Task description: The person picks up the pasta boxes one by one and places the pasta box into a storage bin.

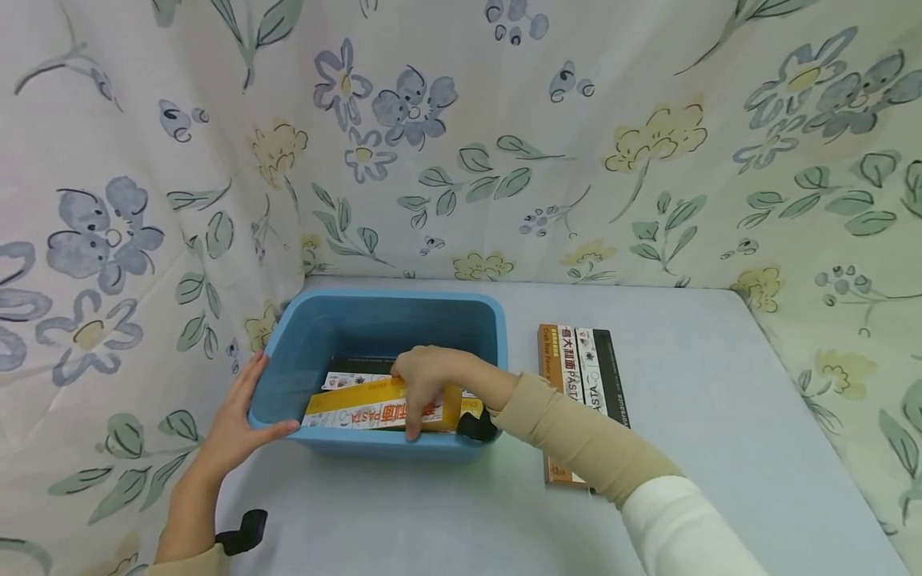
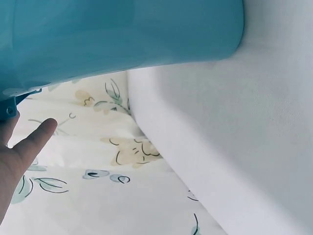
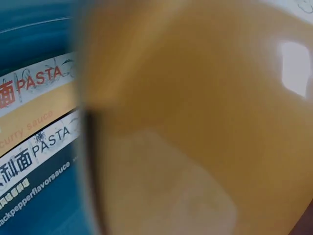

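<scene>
In the head view my right hand reaches down into a blue plastic bin and grips a yellow-and-white pasta box, thumb on its near side. That box lies tilted over other pasta boxes inside. In the right wrist view its yellow face fills most of the picture, with a curry sauce pasta box and a black pepper pasta box beside it. My left hand rests at the bin's left rim with fingers spread, the thumb at the front corner. One straight finger shows in the left wrist view.
Right of the bin, an orange-brown pasta box and a black-and-white one lie side by side on the white table, partly hidden by my right forearm. A flowered curtain hangs behind and along the left side.
</scene>
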Demonstrator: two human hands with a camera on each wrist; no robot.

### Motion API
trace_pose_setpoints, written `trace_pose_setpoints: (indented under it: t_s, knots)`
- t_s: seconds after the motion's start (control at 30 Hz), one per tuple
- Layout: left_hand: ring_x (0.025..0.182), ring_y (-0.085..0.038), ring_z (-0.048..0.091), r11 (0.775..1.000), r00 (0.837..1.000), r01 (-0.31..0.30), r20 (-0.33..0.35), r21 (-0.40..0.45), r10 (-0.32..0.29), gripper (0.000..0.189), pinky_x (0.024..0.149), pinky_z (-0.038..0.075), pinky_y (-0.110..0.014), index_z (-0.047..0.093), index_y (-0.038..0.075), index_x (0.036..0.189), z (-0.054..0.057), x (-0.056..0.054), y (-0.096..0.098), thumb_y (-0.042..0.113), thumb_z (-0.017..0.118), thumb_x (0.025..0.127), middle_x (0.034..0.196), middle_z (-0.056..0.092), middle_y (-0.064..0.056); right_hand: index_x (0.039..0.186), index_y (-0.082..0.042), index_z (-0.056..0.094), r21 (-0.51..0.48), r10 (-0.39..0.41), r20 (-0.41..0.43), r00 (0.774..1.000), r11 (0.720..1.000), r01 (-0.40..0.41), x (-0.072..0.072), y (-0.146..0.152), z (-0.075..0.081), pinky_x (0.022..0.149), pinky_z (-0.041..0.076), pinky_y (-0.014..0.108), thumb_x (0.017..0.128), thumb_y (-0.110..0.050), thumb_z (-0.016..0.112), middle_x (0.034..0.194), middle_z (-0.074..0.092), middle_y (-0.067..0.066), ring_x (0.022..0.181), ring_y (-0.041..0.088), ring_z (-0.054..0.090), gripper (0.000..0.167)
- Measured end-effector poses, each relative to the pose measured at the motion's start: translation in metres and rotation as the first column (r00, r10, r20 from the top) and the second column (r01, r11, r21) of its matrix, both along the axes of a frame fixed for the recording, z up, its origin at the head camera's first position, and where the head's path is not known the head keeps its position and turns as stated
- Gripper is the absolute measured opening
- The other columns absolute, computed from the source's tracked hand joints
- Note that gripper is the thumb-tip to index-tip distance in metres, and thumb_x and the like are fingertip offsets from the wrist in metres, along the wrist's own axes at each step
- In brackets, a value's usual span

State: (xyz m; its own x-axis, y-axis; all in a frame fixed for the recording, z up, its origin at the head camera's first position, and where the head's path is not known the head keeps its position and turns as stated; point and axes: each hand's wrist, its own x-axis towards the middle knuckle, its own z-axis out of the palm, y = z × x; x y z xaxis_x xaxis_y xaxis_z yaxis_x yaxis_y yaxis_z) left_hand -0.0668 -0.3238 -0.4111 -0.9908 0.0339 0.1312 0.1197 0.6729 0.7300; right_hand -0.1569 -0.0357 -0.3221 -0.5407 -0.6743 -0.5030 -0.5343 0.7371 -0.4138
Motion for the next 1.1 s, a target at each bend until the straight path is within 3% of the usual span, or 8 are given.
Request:
trace_pose_setpoints:
  t_s: [0.3,0.57,0.63,0.77,0.83,0.97,1.03,1.1]
  knots:
    - [0.138,-0.057,0.013,1.0,1.0,-0.002,0.018,0.003,0.002,0.108,0.092,0.02,-0.083,0.014,0.009,0.156,-0.002,0.0,0.0,0.022,0.081,0.072,0.16,0.007,-0.022,0.108,-0.011,0.062,0.062,-0.051,0.035,0.998,0.997,0.048,0.001,0.008,-0.013,0.066,0.048,0.025,0.072,-0.043,0.084,0.085,0.06,-0.002,0.076,0.015,0.056,0.054]
    - [0.138,-0.056,0.013,1.0,1.0,-0.005,0.024,-0.003,0.005,0.108,0.092,0.02,-0.082,0.013,0.009,0.157,-0.002,-0.001,0.0,0.023,0.081,0.073,0.161,0.005,-0.021,0.108,-0.009,0.065,0.052,-0.04,0.061,0.997,0.998,0.037,0.001,0.017,-0.012,0.063,0.042,0.024,0.081,-0.048,0.075,0.079,0.058,-0.001,0.072,0.014,0.054,0.048]
    - [0.137,-0.056,0.013,1.0,1.0,-0.007,0.025,-0.002,0.007,0.108,0.092,0.02,-0.082,0.013,0.009,0.157,-0.002,-0.001,0.0,0.022,0.08,0.073,0.161,0.005,-0.021,0.114,-0.007,0.066,0.062,-0.028,0.038,0.999,0.998,0.025,0.003,0.018,-0.008,0.066,0.044,0.024,0.082,-0.049,0.073,0.086,0.062,-0.001,0.075,0.014,0.056,0.053]
    - [0.137,-0.057,0.014,1.0,1.0,-0.011,0.022,0.004,0.01,0.109,0.092,0.022,-0.082,0.013,0.01,0.157,-0.002,-0.001,0.0,0.021,0.081,0.073,0.161,0.006,-0.021,0.133,-0.007,0.059,0.045,0.007,-0.015,1.0,0.999,-0.006,0.011,0.022,0.003,0.08,0.053,0.029,0.084,-0.049,0.072,0.117,0.068,0.003,0.084,0.013,0.061,0.066]
    - [0.136,-0.057,0.015,1.0,1.0,-0.015,0.025,-0.003,0.015,0.109,0.092,0.023,-0.082,0.013,0.01,0.157,-0.001,-0.001,0.001,0.022,0.081,0.072,0.161,0.006,-0.021,0.139,-0.009,0.054,0.013,0.018,-0.037,0.999,1.0,-0.017,0.016,0.028,0.008,0.084,0.053,0.03,0.085,-0.047,0.071,0.13,0.063,0.005,0.084,0.011,0.062,0.069]
    - [0.135,-0.058,0.016,1.0,0.999,-0.022,0.033,-0.014,0.022,0.11,0.091,0.025,-0.081,0.012,0.009,0.157,-0.001,-0.001,0.0,0.021,0.081,0.071,0.161,0.005,-0.021,0.141,-0.011,0.053,-0.112,0.008,-0.074,0.997,0.994,-0.016,0.025,0.045,0.015,0.085,0.053,0.029,0.086,-0.044,0.071,0.129,0.063,0.004,0.085,0.01,0.064,0.067]
    - [0.135,-0.058,0.017,1.0,0.999,-0.025,0.033,-0.014,0.025,0.11,0.09,0.025,-0.081,0.013,0.009,0.156,0.0,-0.001,0.001,0.019,0.081,0.07,0.161,0.005,-0.021,0.14,-0.011,0.054,-0.198,-0.019,-0.085,0.996,0.98,0.002,0.029,0.055,0.015,0.089,0.052,0.031,0.086,-0.042,0.072,0.13,0.063,0.003,0.093,0.011,0.064,0.065]
    - [0.135,-0.058,0.017,1.0,0.999,-0.026,0.033,-0.011,0.026,0.11,0.09,0.025,-0.081,0.013,0.009,0.157,0.0,-0.001,0.001,0.018,0.081,0.071,0.161,0.006,-0.021,0.139,-0.01,0.054,-0.281,-0.056,-0.099,0.993,0.959,0.026,0.032,0.065,0.015,0.097,0.049,0.037,0.086,-0.04,0.072,0.133,0.061,0.003,0.112,0.015,0.06,0.064]
